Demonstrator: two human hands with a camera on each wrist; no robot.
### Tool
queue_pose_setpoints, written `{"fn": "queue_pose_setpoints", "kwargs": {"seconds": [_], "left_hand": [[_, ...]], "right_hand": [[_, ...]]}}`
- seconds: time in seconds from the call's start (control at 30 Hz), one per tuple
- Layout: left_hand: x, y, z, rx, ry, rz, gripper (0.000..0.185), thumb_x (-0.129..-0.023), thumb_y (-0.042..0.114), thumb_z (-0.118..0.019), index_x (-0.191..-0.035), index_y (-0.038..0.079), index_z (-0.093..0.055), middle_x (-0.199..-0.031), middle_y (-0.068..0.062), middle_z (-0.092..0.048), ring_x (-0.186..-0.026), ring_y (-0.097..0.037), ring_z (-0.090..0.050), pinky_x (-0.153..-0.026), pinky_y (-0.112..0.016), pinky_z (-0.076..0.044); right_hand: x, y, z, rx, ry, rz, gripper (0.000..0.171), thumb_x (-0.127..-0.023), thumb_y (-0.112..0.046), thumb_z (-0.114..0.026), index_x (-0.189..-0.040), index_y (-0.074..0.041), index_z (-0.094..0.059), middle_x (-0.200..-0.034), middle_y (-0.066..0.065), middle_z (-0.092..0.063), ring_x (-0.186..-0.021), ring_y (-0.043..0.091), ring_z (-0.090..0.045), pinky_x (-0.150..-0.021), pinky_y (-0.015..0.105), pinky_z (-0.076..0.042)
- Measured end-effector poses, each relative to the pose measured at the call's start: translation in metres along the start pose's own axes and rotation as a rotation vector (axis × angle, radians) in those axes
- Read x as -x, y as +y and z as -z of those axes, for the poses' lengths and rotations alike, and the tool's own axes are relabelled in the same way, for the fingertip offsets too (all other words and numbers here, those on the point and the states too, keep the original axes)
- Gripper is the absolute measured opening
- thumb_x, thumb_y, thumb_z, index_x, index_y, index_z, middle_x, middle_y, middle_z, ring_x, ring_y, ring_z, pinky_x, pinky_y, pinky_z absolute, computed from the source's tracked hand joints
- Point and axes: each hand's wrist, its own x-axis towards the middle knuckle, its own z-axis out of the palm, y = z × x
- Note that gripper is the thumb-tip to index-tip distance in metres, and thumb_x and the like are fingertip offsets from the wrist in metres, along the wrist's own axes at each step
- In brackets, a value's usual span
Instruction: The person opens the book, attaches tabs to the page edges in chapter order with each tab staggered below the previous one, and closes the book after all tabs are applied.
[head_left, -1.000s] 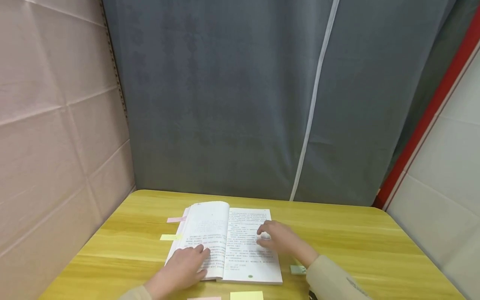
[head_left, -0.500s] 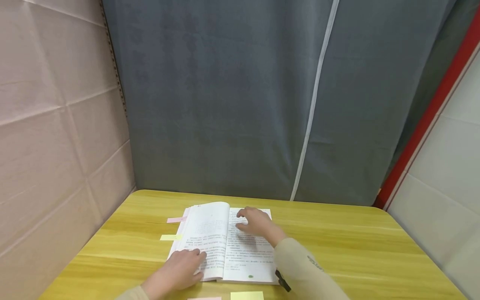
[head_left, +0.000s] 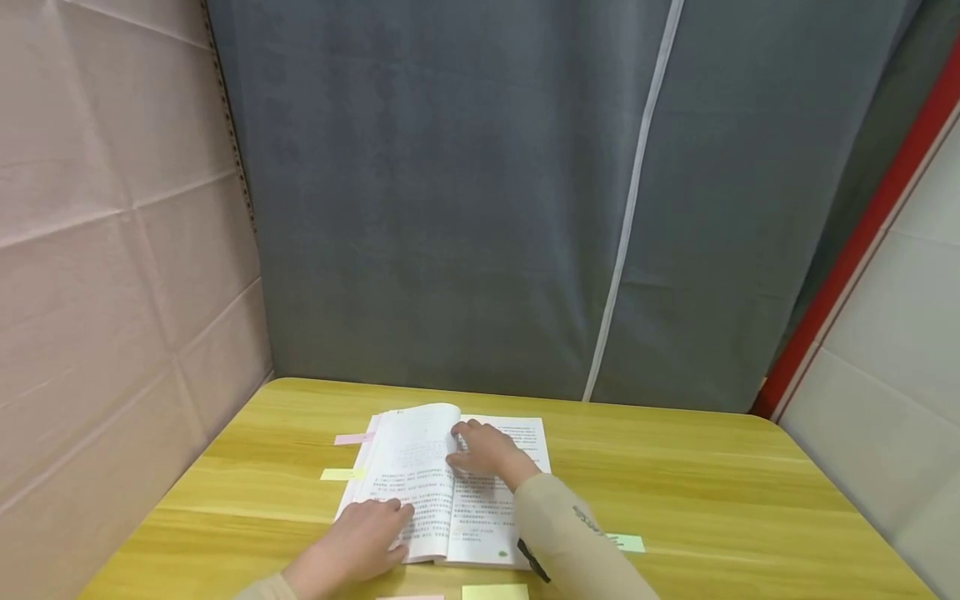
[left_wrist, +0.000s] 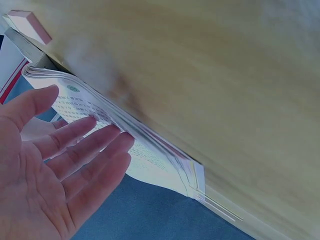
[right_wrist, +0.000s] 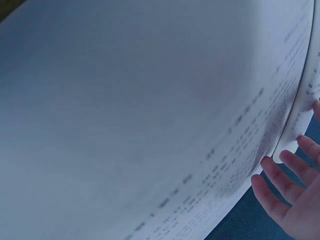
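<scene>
A thick book (head_left: 501, 542) lies open on the wooden table, its left side bulging higher than the right. On the lower part of the left page rests my left hand (head_left: 367, 533); the left wrist view shows its fingers long and extended against the pages. My right hand (head_left: 483, 450) is at the upper inner part of the right page, fingertips beside the gutter. In the right wrist view, a hand (right_wrist: 292, 187) has loosely spread fingers by the page edge, pinching nothing visible. A pink tab (head_left: 353, 439) and a yellow tab (head_left: 341, 474) stick out from the book's left edge.
A yellow sticky note pad (head_left: 495, 592) and a pink one (head_left: 411, 597) lie at the table's near edge, partly cut off. A green slip (head_left: 628, 542) lies right of my right sleeve. Behind the wooden table (head_left: 697, 475) hangs a grey curtain (head_left: 450, 208).
My right hand has moved left across the right page, from its outer edge to the gutter. My left hand has stayed nearly still on the left page.
</scene>
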Motion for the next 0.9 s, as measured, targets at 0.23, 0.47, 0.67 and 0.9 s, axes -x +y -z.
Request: {"fn": "queue_pose_setpoints", "kwargs": {"seconds": [0.23,0.47,0.67,0.9], "left_hand": [[0.002,0.0,-0.001,0.003,0.004,0.004,0.028,-0.072,0.027,-0.063,-0.091,0.006,-0.059,-0.067,0.003,-0.045,-0.056,-0.014,-0.045,-0.045,-0.028,-0.035],[0.003,-0.001,-0.001,0.007,0.002,0.008,0.027,-0.071,0.027,-0.063,-0.089,0.006,-0.059,-0.066,0.003,-0.044,-0.055,-0.013,-0.044,-0.045,-0.027,-0.034],[0.004,0.0,0.0,0.005,-0.017,0.004,0.029,-0.072,0.028,-0.064,-0.09,0.006,-0.059,-0.067,0.003,-0.046,-0.056,-0.013,-0.046,-0.045,-0.027,-0.035],[0.003,0.0,0.001,0.007,-0.006,-0.012,0.026,-0.071,0.027,-0.065,-0.088,0.007,-0.058,-0.066,0.004,-0.044,-0.055,-0.012,-0.044,-0.045,-0.026,-0.034]], "right_hand": [[-0.001,0.0,-0.006,-0.007,-0.002,-0.024,0.047,-0.078,-0.044,-0.059,-0.119,-0.021,-0.051,-0.118,0.001,-0.05,-0.109,0.025,-0.044,-0.086,0.045,-0.036],[0.0,-0.001,-0.009,-0.011,-0.011,-0.041,0.051,-0.079,-0.046,-0.058,-0.122,-0.02,-0.049,-0.123,0.001,-0.047,-0.114,0.026,-0.039,-0.089,0.046,-0.034],[0.0,-0.004,-0.01,0.01,-0.023,-0.072,0.051,-0.079,-0.046,-0.057,-0.123,-0.019,-0.05,-0.126,0.002,-0.045,-0.118,0.028,-0.035,-0.091,0.047,-0.031],[0.002,-0.008,-0.012,0.072,-0.014,-0.052,0.052,-0.081,-0.047,-0.054,-0.124,-0.019,-0.05,-0.129,0.001,-0.041,-0.119,0.03,-0.034,-0.09,0.047,-0.033]]}}
